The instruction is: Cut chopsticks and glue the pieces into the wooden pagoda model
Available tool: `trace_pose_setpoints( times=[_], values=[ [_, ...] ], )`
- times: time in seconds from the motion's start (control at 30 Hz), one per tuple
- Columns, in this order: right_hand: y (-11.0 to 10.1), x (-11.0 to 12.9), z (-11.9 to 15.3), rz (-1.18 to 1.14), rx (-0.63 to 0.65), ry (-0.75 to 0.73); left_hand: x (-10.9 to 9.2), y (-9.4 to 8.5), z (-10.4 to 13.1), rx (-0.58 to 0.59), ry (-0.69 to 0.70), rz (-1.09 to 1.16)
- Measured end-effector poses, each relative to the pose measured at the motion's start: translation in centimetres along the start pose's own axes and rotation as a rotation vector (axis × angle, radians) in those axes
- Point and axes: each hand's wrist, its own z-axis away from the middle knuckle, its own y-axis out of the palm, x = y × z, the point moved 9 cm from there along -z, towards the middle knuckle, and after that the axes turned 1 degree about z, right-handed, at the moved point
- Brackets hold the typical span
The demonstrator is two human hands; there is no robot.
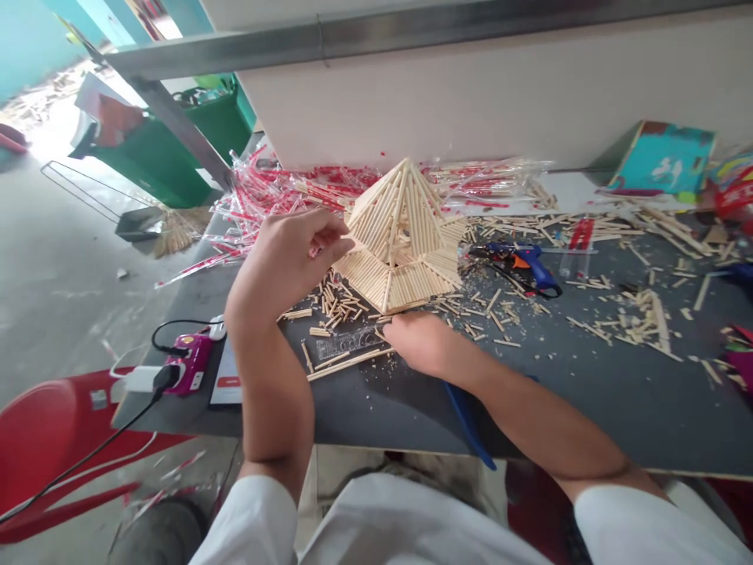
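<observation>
Stick model (415, 227) is seen at the clock's centre, set upright on the dark table (588, 408)! At nine o'clock, the left hand (291, 259) is held curled by its side, thumb slightly parted from the fingers; whether anything is pinched cannot be told. At six, the right hand (417, 341) is bunched beside the front edge, its grip hidden. Wrappers (262, 184) are heaped at ten; a blue glue gun (536, 268) is laid at three.

The glue gun (536, 268) (blue) and scattered stick pieces (340, 304) suggest a craft workshop.
</observation>
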Motion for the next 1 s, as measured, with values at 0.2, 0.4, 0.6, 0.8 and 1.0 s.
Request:
trace_pose_setpoints(
  times=[0.2, 0.4, 0.6, 0.8, 1.0],
  values=[
    [-3.2, -0.3, 5.2, -0.057, -0.333, -0.201, -3.8, 1.1, 1.0, 0.126, 0.132, -0.009],
    [-7.4, -5.7, 9.4, -0.260, -0.544, -0.119, -8.4, 6.6, 2.4, 0.457, 0.376, -0.046],
    [-10.4, -7.3, 10.9, -0.410, -0.683, -0.077, -8.4, 7.3, 2.7, 0.400, 0.357, -0.209],
    [-10.6, -8.2, 8.3, -0.828, -0.909, -0.017, -6.7, 6.5, 2.3, 0.285, 0.185, -0.223],
    [-11.0, -9.8, 9.4, -0.774, -1.260, 0.149, -5.4, 6.8, 1.6, 0.219, -0.052, -0.184]
  ],
)
